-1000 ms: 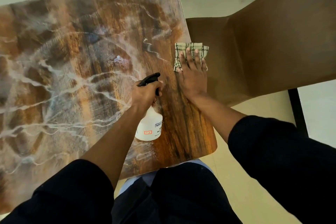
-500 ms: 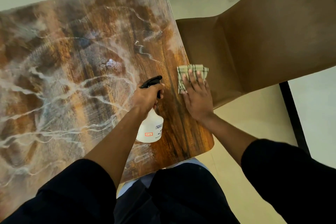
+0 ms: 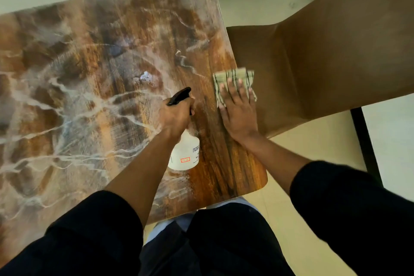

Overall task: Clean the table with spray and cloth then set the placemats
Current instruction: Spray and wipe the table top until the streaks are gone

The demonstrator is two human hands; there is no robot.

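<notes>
The surface (image 3: 89, 96) lies open to the left. The spray bottle (image 3: 184, 152) stands near its right edge. A chair (image 3: 324, 51) crowds that edge.

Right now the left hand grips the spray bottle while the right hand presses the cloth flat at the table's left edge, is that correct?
Not quite: the head view shows the right hand pressing the cloth at the right edge of the table, beside the chair. The left hand does grip the spray bottle.

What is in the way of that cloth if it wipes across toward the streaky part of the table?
The spray bottle, gripped by the left hand, stands on the table just left of the cloth, which the right hand presses flat at the right edge. Past the bottle, nothing visible blocks the streaks.
</notes>
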